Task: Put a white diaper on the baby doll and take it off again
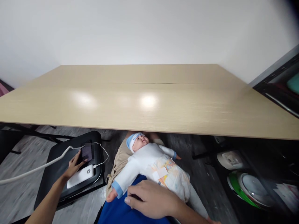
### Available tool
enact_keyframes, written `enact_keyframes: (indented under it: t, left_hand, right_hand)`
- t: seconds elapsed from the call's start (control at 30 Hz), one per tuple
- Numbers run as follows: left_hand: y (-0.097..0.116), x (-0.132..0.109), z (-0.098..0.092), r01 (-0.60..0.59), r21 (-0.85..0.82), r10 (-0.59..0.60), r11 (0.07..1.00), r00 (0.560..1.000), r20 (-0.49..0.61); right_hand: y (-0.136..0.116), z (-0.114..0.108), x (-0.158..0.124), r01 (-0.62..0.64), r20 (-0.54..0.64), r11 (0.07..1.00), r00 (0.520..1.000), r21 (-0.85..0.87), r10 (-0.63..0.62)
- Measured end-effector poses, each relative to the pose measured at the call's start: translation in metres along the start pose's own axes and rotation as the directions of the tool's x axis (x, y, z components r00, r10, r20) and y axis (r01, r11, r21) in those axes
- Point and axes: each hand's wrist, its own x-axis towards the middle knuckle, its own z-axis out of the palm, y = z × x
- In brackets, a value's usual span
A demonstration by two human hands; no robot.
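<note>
My left hand (74, 166) reaches to a black chair seat at the left. Its fingers are stretched and apart, touching the edge and screen of a phone (87, 152) lying there. A white power bank (80, 177) sits just below that hand, with a white cable plugged in. Across my lap lies a baby doll (149, 158) on its back, in a white top, a blue and white cap and a printed diaper (171, 174). My right hand (151, 197) rests beside the diaper, over my blue clothing. Its fingers are loosely bent, thumb apart, with nothing visible in them; some fingertips are hidden.
A wide wooden table (149, 109) spans the view ahead, its near edge just above the doll's head. The black chair seat (53, 174) stands left, crossed by a thick white cable (35, 172). At right, a dark shelf holds a green-rimmed lidded pot (252, 186) and a white container (230, 160).
</note>
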Motion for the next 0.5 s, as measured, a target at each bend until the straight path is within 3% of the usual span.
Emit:
enact_keyframes:
  t: [0.2, 0.33, 0.5]
  left_hand:
    - [0.002, -0.002, 0.002, 0.03, -0.023, -0.031, 0.999, 0.998, -0.063]
    - [0.006, 0.006, -0.003, 0.028, -0.17, -0.046, 0.985, 0.993, -0.104]
    - [0.014, 0.015, -0.004, 0.109, -0.226, -0.158, 0.968, 0.965, -0.211]
  right_hand:
    - [0.002, 0.0, 0.001, 0.0, 0.011, 0.999, 1.0, 0.036, -0.001]
    - [0.002, -0.001, 0.001, -0.001, 0.013, 0.999, 1.0, 0.043, 0.0]
    - [0.001, -0.002, 0.001, -0.01, 0.025, 0.999, 1.0, 0.041, 0.009]
